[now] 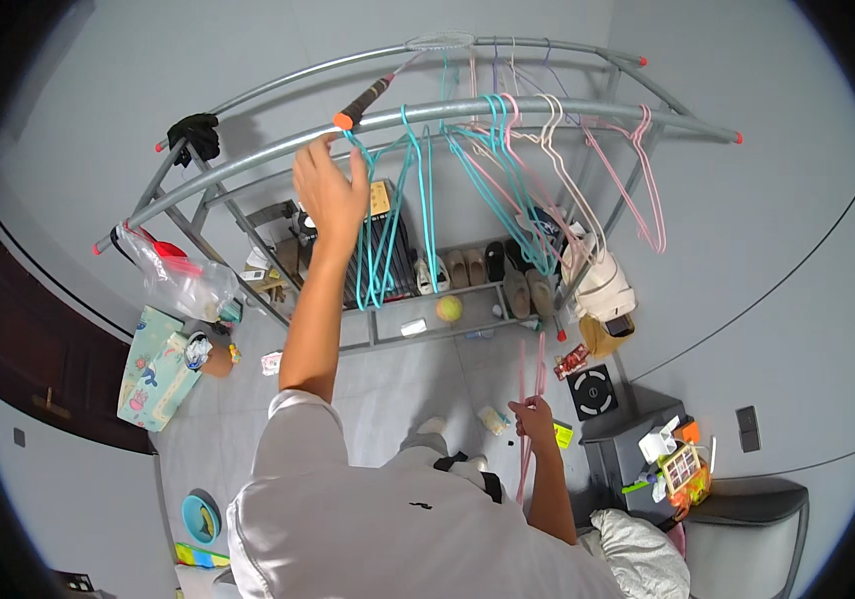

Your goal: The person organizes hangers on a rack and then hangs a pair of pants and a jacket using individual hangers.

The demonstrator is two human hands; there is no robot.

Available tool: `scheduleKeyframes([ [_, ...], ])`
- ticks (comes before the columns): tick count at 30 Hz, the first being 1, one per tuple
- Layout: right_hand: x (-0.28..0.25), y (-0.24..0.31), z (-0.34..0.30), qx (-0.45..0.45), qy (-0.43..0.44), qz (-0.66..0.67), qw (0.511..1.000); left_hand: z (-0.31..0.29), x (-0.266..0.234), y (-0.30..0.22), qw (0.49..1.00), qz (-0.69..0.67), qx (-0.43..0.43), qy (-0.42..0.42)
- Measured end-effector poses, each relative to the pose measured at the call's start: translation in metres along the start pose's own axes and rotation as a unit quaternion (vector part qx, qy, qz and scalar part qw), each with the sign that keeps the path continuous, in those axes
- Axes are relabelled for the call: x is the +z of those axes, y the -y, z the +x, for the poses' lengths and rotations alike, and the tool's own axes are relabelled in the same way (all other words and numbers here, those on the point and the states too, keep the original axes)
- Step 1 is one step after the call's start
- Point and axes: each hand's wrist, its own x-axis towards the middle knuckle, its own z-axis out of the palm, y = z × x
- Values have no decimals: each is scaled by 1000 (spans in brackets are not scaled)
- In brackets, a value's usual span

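Note:
My left hand (332, 195) is raised to the front rail of a metal clothes rack (287, 148). Its curled fingers meet the hook end of a teal clothes hanger (363, 255) hanging there. Just above the fingertips is the orange butt of a racket (363, 100) laid across the rails. Low on the right, my right hand (535, 414) is closed around pink clothes hangers (524, 459), held upright; their exact number is hard to tell. Along the rail hang more teal hangers (512, 190), a white hanger (572, 180) and pink hangers (647, 180).
A plastic bag (183, 280) and a black cloth (195, 135) hang at the rack's left end. Shoes (467, 268) and a yellow-green ball (449, 308) sit on its low shelf. A pale bag (602, 285) is at its right. A grey chair (747, 549) stands at lower right.

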Motion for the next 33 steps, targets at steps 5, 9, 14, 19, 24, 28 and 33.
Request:
scheduleKeyframes([
  [5, 14, 43, 6, -36, 61, -58, 996, 76, 38, 21, 965, 82, -38, 245],
  [9, 38, 71, 11, -63, 120, -115, 984, 99, 72, 28, 893, 103, -85, 431],
  [14, 65, 83, 28, -49, 148, -120, 980, 106, 67, 33, 911, 89, -73, 396],
  [19, 97, 77, 52, -38, 199, -137, 970, 114, 18, 113, 942, 142, -114, 283],
  [24, 134, 71, 66, -20, 242, -178, 954, 104, -50, 213, 928, 218, -167, 252],
  [28, 156, 73, 72, 4, 281, -215, 935, 84, -77, 251, 906, 245, -220, 264],
  [33, 179, 70, 84, 9, 305, -219, 927, 73, -85, 258, 915, 237, -219, 243],
])
